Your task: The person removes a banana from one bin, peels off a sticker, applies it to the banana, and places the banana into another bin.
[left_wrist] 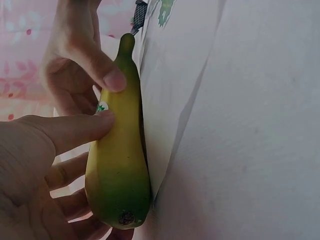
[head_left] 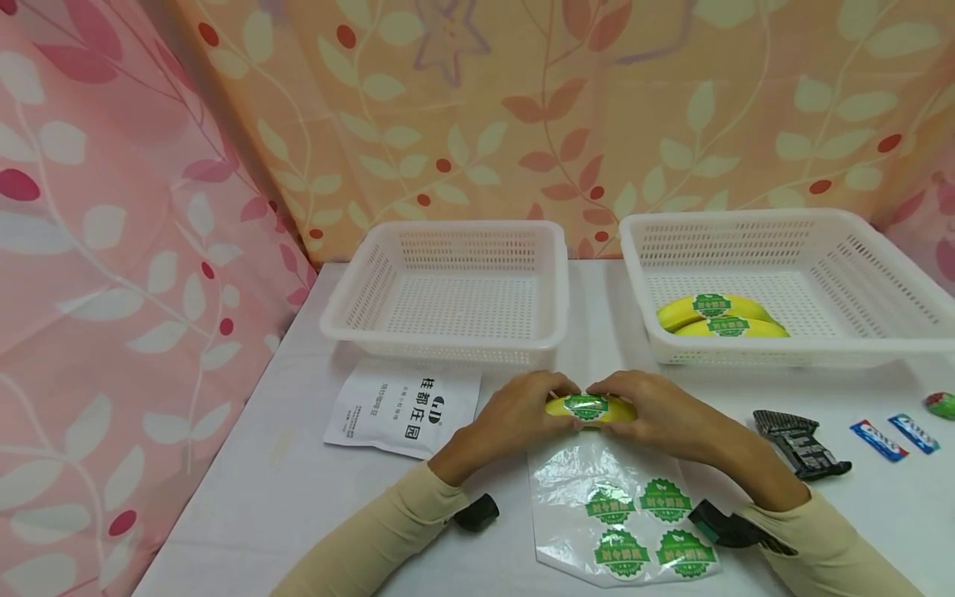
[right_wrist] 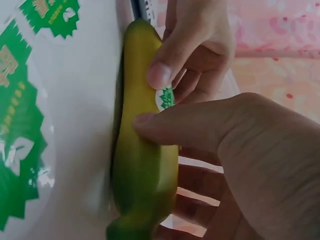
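A yellow banana with greenish ends (left_wrist: 122, 155) lies crosswise at the top of a clear sticker sheet (head_left: 559, 506). On the banana's upper side is a green label sticker (head_left: 586, 406). My left hand (head_left: 525, 409) grips one end, its thumb along the near side and fingers behind. From the other side my right hand (head_left: 660, 414) grips it the same way, thumb pressed on the peel. In the right wrist view both thumbs lie close together on the banana (right_wrist: 142, 150). Several green stickers (head_left: 622, 553) remain on the sheet's near half.
A white basket (head_left: 445, 338) stands back left; another basket (head_left: 798, 352) at right holds two labelled bananas (head_left: 716, 311). A white coffee pouch (head_left: 403, 408) lies left. At right are a black wrapper packet (head_left: 804, 448), two small blue-red packets (head_left: 880, 440) and a strawberry-like item (head_left: 942, 405).
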`<state>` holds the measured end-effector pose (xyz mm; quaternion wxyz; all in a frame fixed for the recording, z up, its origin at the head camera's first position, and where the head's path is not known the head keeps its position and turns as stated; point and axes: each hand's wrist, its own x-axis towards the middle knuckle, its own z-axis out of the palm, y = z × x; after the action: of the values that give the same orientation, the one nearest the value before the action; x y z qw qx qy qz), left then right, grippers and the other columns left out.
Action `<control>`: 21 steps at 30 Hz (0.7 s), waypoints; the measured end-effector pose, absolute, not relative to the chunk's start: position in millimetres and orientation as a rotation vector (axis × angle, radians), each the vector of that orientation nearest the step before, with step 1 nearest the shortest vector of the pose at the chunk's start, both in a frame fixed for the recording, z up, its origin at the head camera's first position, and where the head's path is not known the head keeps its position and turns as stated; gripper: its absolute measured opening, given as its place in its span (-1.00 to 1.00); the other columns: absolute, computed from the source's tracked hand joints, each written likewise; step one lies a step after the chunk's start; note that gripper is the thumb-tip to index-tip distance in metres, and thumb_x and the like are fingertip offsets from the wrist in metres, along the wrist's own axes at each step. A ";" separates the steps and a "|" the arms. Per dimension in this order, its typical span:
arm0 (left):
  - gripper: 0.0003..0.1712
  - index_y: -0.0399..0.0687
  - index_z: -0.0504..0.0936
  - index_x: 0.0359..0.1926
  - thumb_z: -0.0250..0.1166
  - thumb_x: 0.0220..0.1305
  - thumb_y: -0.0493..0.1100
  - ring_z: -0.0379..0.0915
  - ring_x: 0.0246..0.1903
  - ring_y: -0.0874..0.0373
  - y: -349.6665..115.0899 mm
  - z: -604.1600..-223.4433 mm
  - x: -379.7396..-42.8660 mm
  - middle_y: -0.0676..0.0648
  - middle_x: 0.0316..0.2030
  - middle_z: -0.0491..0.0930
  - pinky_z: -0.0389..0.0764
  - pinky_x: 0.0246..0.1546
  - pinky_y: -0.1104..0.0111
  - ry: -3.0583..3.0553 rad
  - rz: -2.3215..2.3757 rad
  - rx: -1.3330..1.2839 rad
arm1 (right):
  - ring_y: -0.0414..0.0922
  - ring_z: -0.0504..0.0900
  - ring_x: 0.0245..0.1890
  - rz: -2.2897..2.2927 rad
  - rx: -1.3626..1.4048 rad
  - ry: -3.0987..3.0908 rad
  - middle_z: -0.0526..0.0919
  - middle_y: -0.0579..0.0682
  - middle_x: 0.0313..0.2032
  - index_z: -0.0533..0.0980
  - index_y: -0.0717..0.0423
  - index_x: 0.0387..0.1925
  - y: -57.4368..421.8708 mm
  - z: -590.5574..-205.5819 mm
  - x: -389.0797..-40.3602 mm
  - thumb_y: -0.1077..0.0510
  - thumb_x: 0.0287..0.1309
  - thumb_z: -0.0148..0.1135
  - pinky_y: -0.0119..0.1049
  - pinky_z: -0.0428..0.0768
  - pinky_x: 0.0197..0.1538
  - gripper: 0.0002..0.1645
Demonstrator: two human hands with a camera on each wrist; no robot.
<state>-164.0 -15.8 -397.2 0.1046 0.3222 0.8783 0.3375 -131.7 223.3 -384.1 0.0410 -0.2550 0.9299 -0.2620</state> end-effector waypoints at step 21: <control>-0.61 -0.10 0.59 0.34 0.18 0.63 -0.09 0.65 0.04 0.22 -16.2 -396.6 -163.1 -0.11 0.22 0.65 0.61 0.06 0.45 2.262 1.291 0.968 | 0.16 0.64 -0.07 -0.495 -0.317 3.021 0.63 0.27 0.18 0.59 0.06 0.29 313.0 -293.0 -93.9 0.18 0.05 0.65 0.11 0.72 -0.09 -0.27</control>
<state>-163.1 -16.2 -396.6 0.1805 0.3428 0.8007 0.4569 -93.9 313.0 -293.0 0.0322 -0.1030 0.9811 -0.1608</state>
